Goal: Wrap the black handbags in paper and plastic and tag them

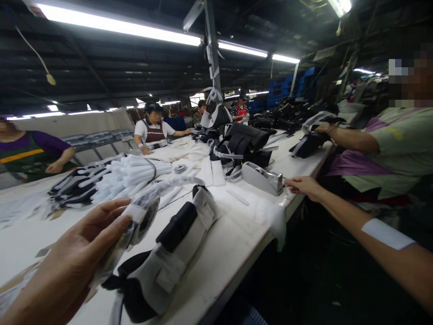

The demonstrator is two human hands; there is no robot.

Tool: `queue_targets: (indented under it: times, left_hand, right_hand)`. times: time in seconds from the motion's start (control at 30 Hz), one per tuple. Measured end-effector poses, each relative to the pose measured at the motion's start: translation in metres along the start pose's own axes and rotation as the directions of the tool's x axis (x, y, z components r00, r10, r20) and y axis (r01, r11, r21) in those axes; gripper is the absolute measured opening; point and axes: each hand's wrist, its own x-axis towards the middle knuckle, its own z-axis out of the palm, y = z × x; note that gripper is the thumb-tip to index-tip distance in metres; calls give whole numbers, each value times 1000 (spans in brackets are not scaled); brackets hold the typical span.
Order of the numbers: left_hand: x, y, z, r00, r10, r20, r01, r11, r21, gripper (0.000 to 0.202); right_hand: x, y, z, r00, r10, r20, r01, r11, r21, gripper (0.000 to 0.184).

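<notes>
My left hand [98,230] grips a bag strap [140,205] wrapped in clear plastic, thumb on top and fingers curled round it. Below and right of that hand lies a black handbag [177,225], partly covered in white padding, with the strap arching over toward its far end. At the table's right edge stands a grey tape dispenser [262,178]. My right hand [301,186] is at its front end, thumb and forefinger pinched together. Clear tape seems to be between those fingertips, though it is hardly visible. A white patch [387,234] sits on my right forearm.
Bundled white foam strips [131,174] lie across the table at left. Black bags [241,142] are piled beyond the dispenser, near a metal post [213,49]. A co-worker [392,144] at right handles a black bag [307,142]; other people work along the far side.
</notes>
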Motion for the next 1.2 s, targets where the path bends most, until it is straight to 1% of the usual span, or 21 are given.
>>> queue_targets:
  times: [0.1, 0.17, 0.23, 0.3, 0.33, 0.4, 0.43, 0.47, 0.53, 0.6, 0.63, 0.67, 0.73, 0.8, 0.83, 0.9, 0.97, 1.03, 1.1, 1.2]
  left_hand:
    - [-2, 0, 0, 999, -19, 26, 20, 999, -43, 61]
    - [-3, 0, 1, 998, -21, 61, 24, 998, -65, 64]
    - [-4, 1, 3, 995, 2, 96, 7, 995, -101, 65]
    - [-7, 3, 6, 992, 43, 117, -25, 988, -154, 64]
    - [-9, 4, 8, 990, 65, 124, -41, 981, -188, 64]
    - [-13, 6, 11, 983, 112, 143, -74, 966, -249, 62]
    - [-16, 6, 13, 979, 139, 150, -95, 958, -270, 61]
    - [-17, 6, 14, 974, 170, 152, -122, 951, -286, 59]
    - [-19, 4, 16, 959, 239, 154, -186, 937, -294, 55]
    - [-19, 0, 17, 940, 302, 155, -251, 926, -283, 49]
    - [-18, -2, 17, 931, 331, 154, -282, 920, -272, 46]
    - [-18, -4, 17, 921, 359, 151, -314, 914, -256, 44]
    - [-18, -8, 18, 901, 413, 132, -382, 900, -209, 39]
    - [-19, -10, 19, 879, 465, 105, -447, 881, -155, 37]
    - [-20, -12, 19, 869, 485, 98, -472, 872, -133, 36]
    - [-22, -14, 18, 851, 518, 92, -507, 854, -119, 35]
    - [-23, -15, 16, 838, 536, 104, -522, 843, -129, 34]
    - [-23, -17, 13, 832, 541, 117, -526, 839, -140, 34]
    - [-24, -17, 11, 835, 535, 125, -517, 842, -154, 35]
    - [-26, -15, 11, 848, 508, 152, -474, 854, -213, 37]
  right_hand:
    - [-12, 23, 12, 998, 61, -13, -61, 997, 42, 25]
    - [-23, 31, 18, 996, 55, -74, -50, 996, 70, 30]
    - [-38, 30, 27, 994, 7, -108, 5, 994, 105, 36]
    - [-59, 19, 40, 994, -61, -91, 74, 986, 149, 43]
    - [-72, 8, 49, 993, -101, -56, 110, 977, 181, 44]
    - [-102, -22, 69, 979, -200, 33, 183, 944, 274, 41]
    - [-119, -42, 79, 953, -278, 116, 222, 908, 355, 35]
    - [-136, -63, 90, 923, -355, 146, 263, 863, 432, 29]
    - [-170, -106, 108, 836, -487, 251, 300, 790, 534, 20]
    - [-200, -146, 124, 749, -557, 359, 248, 737, 628, 17]
    - [-213, -163, 131, 714, -572, 404, 202, 721, 662, 17]
    - [-224, -177, 138, 686, -577, 443, 156, 712, 685, 18]
    - [-240, -198, 153, 654, -566, 502, 86, 715, 694, 21]
    - [-248, -211, 167, 652, -536, 536, 64, 743, 666, 25]
    - [-250, -214, 172, 660, -518, 544, 67, 762, 645, 27]
    - [-250, -216, 181, 672, -486, 559, 82, 798, 596, 32]
    - [-248, -215, 185, 664, -467, 585, 93, 827, 555, 35]
    - [-246, -212, 185, 640, -451, 622, 93, 849, 520, 37]
    - [-244, -210, 186, 615, -438, 655, 81, 862, 500, 37]
    - [-242, -209, 188, 601, -420, 680, 34, 864, 503, 36]
